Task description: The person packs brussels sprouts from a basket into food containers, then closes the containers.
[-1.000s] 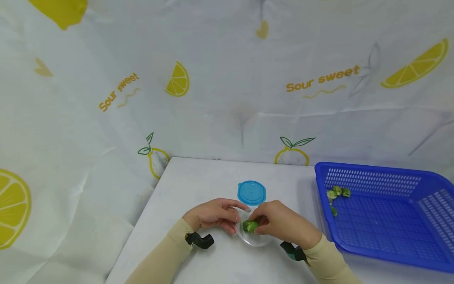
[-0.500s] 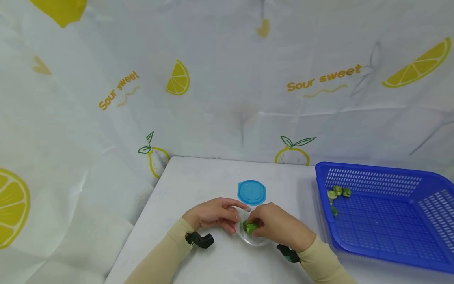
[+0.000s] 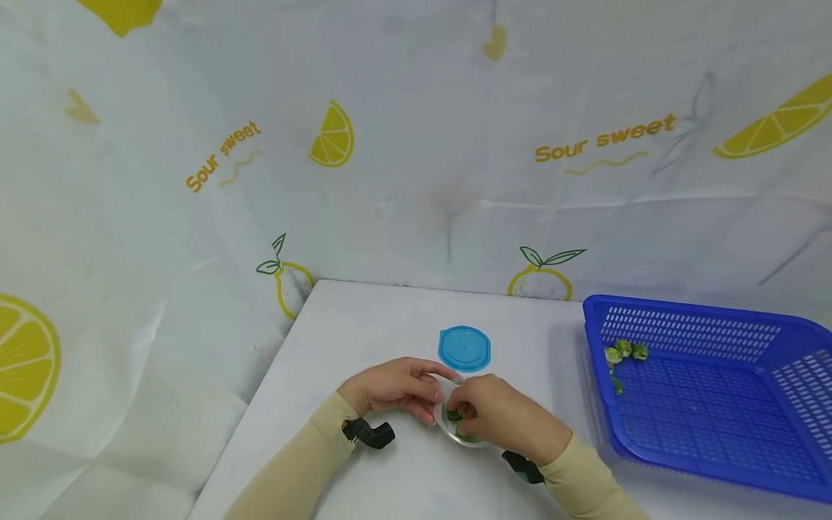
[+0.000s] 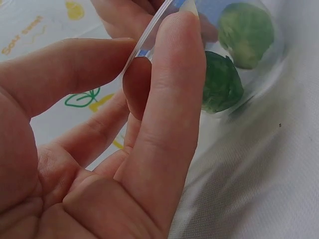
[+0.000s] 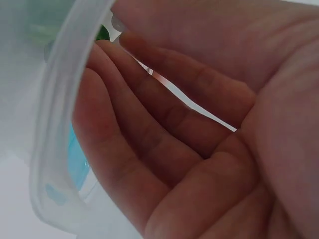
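Observation:
A small clear plastic container [image 3: 447, 430] stands on the white table. My left hand [image 3: 398, 388] steadies it from the left, thumb and a finger pinching its rim [image 4: 142, 42]. My right hand [image 3: 505, 415] reaches in from the right, its fingertips down inside and gripping a green Brussels sprout [image 3: 453, 415], which they largely cover. Through the see-through wall, the left wrist view shows a darker sprout [image 4: 222, 82] and a paler one [image 4: 246, 35]. The right wrist view has the container's rim [image 5: 47, 134] close up, with a bit of green at the fingertips.
A blue lid [image 3: 464, 348] lies flat just behind the container. To the right stands a large blue basket [image 3: 689, 422], with several Brussels sprouts [image 3: 623, 348] in its left corner. A lemon-print sheet [image 3: 416, 144] hangs behind the table [image 3: 370, 310].
My right hand has shifted slightly left and its fingers have gone lower into the container, hiding more of the sprouts. The left hand keeps its hold on the rim. The head view has shifted slightly.

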A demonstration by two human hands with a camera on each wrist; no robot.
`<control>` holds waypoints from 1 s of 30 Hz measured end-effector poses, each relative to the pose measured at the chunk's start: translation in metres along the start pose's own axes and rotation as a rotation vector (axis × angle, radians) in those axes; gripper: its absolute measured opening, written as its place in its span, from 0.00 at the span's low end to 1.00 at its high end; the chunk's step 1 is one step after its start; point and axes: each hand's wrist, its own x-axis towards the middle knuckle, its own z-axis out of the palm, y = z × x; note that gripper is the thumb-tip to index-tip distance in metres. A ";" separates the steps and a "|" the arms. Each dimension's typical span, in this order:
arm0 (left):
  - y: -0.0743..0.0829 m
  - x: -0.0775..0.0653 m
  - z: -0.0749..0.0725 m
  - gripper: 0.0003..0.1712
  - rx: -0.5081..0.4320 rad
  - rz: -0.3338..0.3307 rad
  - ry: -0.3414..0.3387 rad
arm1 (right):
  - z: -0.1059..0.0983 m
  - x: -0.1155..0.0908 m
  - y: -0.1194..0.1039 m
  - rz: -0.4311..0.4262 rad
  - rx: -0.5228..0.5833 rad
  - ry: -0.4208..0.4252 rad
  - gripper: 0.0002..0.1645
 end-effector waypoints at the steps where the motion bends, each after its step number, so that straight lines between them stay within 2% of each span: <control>1: 0.000 0.001 0.000 0.31 0.002 0.001 -0.001 | 0.000 -0.001 0.000 0.002 0.001 0.003 0.13; 9: 0.001 0.004 0.002 0.29 0.014 -0.003 -0.001 | -0.007 -0.008 0.002 0.028 -0.012 0.028 0.12; 14: 0.000 0.001 0.001 0.29 0.031 -0.007 0.009 | -0.015 -0.012 0.001 0.013 -0.030 0.062 0.11; 17: -0.001 0.002 0.001 0.29 0.046 -0.016 0.015 | -0.023 -0.020 -0.001 0.037 -0.039 0.078 0.12; 24: -0.002 0.001 0.003 0.29 0.050 -0.019 0.037 | -0.056 -0.047 -0.009 0.094 -0.107 0.099 0.13; 30: -0.003 0.002 0.005 0.31 0.030 -0.010 0.019 | -0.098 -0.081 0.008 0.179 -0.129 0.129 0.12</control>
